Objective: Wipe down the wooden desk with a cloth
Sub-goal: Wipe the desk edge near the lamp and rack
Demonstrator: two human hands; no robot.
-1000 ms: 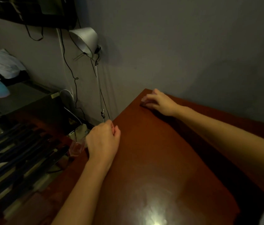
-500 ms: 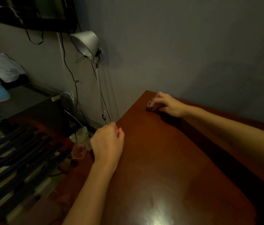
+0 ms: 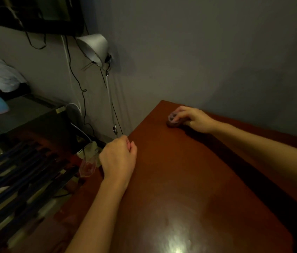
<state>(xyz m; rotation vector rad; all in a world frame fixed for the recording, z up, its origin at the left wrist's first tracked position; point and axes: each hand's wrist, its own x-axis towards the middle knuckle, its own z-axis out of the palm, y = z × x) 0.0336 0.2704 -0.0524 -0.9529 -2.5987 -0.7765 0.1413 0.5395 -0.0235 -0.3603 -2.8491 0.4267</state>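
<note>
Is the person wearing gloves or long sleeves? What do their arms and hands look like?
No gloves, and no sleeves in view. The left hand and the right hand are bare. The left forearm and the right forearm are also bare, all the way to the picture's edge. I see no watch, bracelet or ring, but the room is dim, so a thin ring could be missed.

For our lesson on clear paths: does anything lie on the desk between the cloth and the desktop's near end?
Nothing visible. The right hand grips the cloth on the desk, near its far corner; the wood from there to the near end shows bare. The left hand sits at the left edge, aside.
</note>
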